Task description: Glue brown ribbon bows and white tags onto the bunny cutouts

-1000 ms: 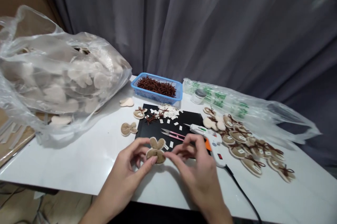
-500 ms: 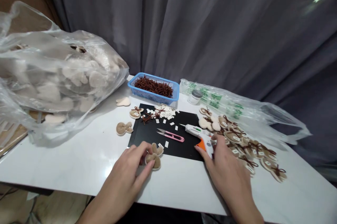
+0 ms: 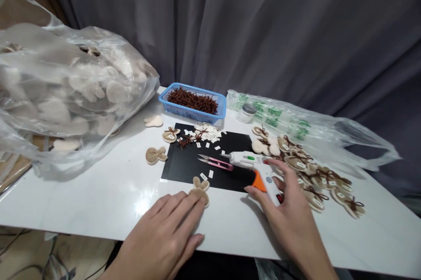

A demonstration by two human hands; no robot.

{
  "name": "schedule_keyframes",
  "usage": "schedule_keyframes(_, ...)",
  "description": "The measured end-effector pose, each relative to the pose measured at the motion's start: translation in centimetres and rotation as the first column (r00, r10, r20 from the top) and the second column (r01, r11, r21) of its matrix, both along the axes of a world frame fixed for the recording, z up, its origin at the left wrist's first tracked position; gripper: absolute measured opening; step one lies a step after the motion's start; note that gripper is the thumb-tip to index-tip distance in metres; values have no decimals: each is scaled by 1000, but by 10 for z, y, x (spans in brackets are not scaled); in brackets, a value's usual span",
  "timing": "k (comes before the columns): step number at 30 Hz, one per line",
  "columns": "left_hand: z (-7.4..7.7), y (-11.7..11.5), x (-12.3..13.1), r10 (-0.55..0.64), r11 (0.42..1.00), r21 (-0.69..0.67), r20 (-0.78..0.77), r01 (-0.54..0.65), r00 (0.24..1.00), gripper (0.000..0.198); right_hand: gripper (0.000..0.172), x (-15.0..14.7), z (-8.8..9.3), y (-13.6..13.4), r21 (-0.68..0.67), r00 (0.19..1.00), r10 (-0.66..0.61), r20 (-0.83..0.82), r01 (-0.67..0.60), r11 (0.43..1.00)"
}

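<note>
One tan felt piece (image 3: pixel 200 188), shaped like a rabbit head with two ears, lies on the desk (image 3: pixel 98 196) at the near edge of the black mat (image 3: pixel 184 168). My left hand (image 3: pixel 171 234) lies flat and open, its fingertips resting on the piece's lower part and covering some of it; it holds nothing. My right hand (image 3: pixel 289 218) curls loosely about the handle of the white glue gun (image 3: pixel 245 158), with fingers on either side of the orange trigger. I cannot tell whether it truly grips, and the handle's lower end is hidden behind it. Pink snips (image 3: pixel 215 163) lie on the mat just left of the gun's nozzle. Finished pieces (image 3: pixel 315 179) with brown bows are heaped to the right. A blue basket (image 3: pixel 194 104) of brown cords stands behind the mat. A clear bag (image 3: pixel 66 91) of pale blanks bulks at the left, cut off by the frame.
</note>
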State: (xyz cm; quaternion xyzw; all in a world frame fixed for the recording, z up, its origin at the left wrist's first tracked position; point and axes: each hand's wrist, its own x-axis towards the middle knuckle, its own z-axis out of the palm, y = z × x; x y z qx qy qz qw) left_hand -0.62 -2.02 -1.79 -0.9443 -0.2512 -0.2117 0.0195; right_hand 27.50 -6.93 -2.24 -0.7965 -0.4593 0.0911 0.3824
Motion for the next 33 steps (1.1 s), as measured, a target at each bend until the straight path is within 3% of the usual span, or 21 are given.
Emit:
schedule_keyframes(9, -9, -3, 15, -14, 999, 42, -75, 17, 997, 52, 71, -30, -7, -21, -67, 997, 36, -74, -41, 997)
schedule_keyframes(13, -13, -5, 21, 4, 997, 75, -91, 3, 996, 49, 72, -35, -19, -30, -16, 994, -26, 104, 28, 999)
schedule_keyframes(19, -17, -8, 22, 26, 998, 54, -110, -20, 994, 54, 77, -39, -35, -37, -19, 915, -105, 391, 123, 992)
schedule_keyframes(26, -17, -9, 17, -14, 996, -88, -103, 5, 995, 73, 73, -48, -22, -37, -63, 889, -88, 450, 130, 989)
schedule_keyframes(33, -13, -9, 17, -22, 993, -120, -72, 14, 997, 76, 74, -47, -19, -38, -115, 859, -54, 509, 130, 985)
